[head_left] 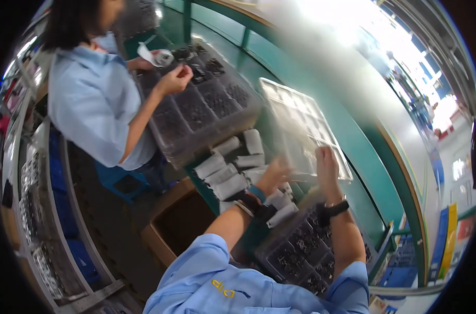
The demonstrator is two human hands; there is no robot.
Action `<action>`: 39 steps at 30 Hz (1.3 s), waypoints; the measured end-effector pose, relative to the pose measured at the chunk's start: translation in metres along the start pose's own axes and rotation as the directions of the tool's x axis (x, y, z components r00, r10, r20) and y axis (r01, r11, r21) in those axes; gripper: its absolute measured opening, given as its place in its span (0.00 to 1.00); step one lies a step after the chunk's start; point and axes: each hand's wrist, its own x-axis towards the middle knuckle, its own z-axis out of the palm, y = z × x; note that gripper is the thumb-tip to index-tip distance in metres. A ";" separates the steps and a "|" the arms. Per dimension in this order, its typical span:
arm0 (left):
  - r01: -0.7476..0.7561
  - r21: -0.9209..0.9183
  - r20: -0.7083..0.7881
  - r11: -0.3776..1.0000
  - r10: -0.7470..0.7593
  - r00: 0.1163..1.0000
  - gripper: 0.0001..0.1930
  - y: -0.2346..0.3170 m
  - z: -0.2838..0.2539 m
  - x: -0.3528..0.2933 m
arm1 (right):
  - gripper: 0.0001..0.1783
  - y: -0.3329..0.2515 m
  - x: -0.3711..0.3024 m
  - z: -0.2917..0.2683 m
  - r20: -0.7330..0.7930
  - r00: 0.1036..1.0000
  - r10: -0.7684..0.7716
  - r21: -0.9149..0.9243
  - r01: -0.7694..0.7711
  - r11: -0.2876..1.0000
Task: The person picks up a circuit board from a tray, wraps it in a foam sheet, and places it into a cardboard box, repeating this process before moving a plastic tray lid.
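A clear compartmented plastic tray (296,98) stands tilted against the green bench wall in front of me. My right hand (328,167) is at its lower right part, fingers stretched upward and close together; no grip on the tray shows. Motion smears my left hand (274,175), which is near the tray's lower left corner and above several white rolls (231,187); its fingers cannot be made out. Below my forearms lies a clear divided box (300,240) with small dark parts in its compartments.
At the left, a co-worker in a light blue shirt (94,99) holds a white roll (162,57) over another divided box (206,112) of dark parts. A cardboard box (167,243) stands below the bench. Farther left are a blue stool (123,183) and a rack (83,230).
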 end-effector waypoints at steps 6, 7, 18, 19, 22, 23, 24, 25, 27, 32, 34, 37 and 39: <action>0.123 -0.056 -0.019 0.991 -0.124 0.992 0.25 -0.005 0.004 0.000 | 0.12 0.007 0.023 -0.016 -0.186 0.980 0.072 -0.007 -0.075 0.997; 0.145 -0.057 -0.011 0.988 -0.145 0.989 0.25 -0.007 0.004 0.004 | 0.11 0.010 0.020 -0.013 -0.190 0.980 0.057 -0.022 -0.063 0.998; 0.157 -0.107 0.002 0.982 -0.158 0.987 0.20 -0.012 0.012 0.029 | 0.08 -0.011 -0.017 -0.014 0.198 0.966 -0.168 -0.163 0.201 0.966; 0.165 -0.109 0.010 0.980 -0.165 0.986 0.20 -0.018 0.012 0.032 | 0.08 -0.002 -0.020 -0.013 0.184 0.968 -0.171 -0.178 0.204 0.963; 0.121 -0.177 -0.095 0.977 -0.139 0.986 0.19 -0.031 0.014 0.041 | 0.07 0.021 -0.021 -0.012 0.155 0.972 -0.176 -0.218 0.208 0.954; 0.123 -0.179 -0.092 0.976 -0.141 0.986 0.19 -0.033 0.014 0.042 | 0.06 0.026 -0.019 -0.012 0.161 0.969 -0.189 -0.266 0.227 0.937; 0.161 -0.147 -0.164 0.976 -0.185 0.969 0.19 -0.034 0.015 0.042 | 0.05 0.031 -0.016 -0.013 0.168 0.965 -0.201 -0.312 0.246 0.918; 0.201 -0.119 -0.237 0.972 -0.224 0.945 0.19 -0.036 0.016 0.042 | 0.05 0.037 -0.013 -0.014 0.177 0.961 -0.214 -0.357 0.265 0.896; 0.239 -0.094 -0.312 0.966 -0.257 0.915 0.19 -0.036 0.017 0.040 | 0.05 0.044 0.001 -0.023 0.112 0.973 -0.204 -0.322 0.229 0.918; 0.186 -0.109 -0.322 0.976 -0.212 0.923 0.20 -0.030 0.010 0.028 | 0.05 0.018 0.013 -0.041 -0.077 0.982 -0.174 -0.205 0.155 0.966; 0.195 -0.143 -0.303 0.970 -0.230 0.925 0.20 -0.028 0.004 0.023 | 0.05 0.006 0.013 -0.046 -0.109 0.979 -0.171 -0.190 0.149 0.970; 0.237 -0.130 -0.290 0.963 -0.266 0.919 0.17 -0.022 0.011 0.022 | 0.04 0.001 0.013 -0.049 -0.103 0.984 -0.146 -0.169 0.127 0.977; 0.255 -0.127 -0.292 0.959 -0.282 0.914 0.16 -0.017 0.012 0.023 | 0.04 -0.010 0.009 -0.043 -0.042 0.982 -0.185 -0.186 0.174 0.967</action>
